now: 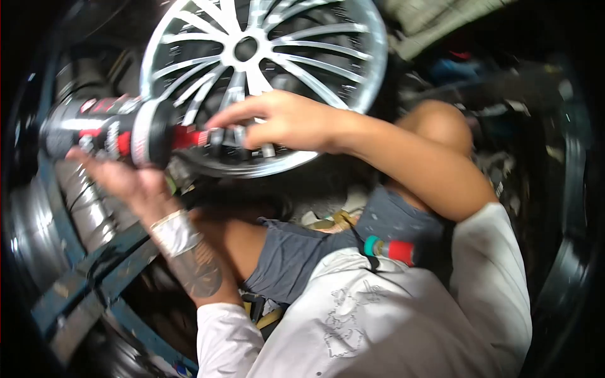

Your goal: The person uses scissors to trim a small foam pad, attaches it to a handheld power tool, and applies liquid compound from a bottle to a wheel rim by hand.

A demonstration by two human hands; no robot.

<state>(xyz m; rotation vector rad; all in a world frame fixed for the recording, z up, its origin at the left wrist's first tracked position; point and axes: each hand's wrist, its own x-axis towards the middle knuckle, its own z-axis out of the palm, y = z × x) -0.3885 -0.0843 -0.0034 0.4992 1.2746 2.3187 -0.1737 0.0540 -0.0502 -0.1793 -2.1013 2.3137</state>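
My left hand (123, 179) supports a black bottle (104, 133) from below. The bottle is tilted onto its side and has red and white markings, a pale ring, and a narrow red neck pointing right. My right hand (287, 123) is at the end of that neck, with index finger and thumb on either side of the dark tip. Motion blur hides the exact contact there. Behind both hands stands a silver multi-spoke wheel rim (372, 69), close behind the right fingers.
A blue metal frame (82, 277) crosses the lower left. More metal rims (34, 233) stand at the left edge. A small container with a red band and green cap (400, 251) lies by my lap. My bare knee (438, 123) rises beneath the right forearm.
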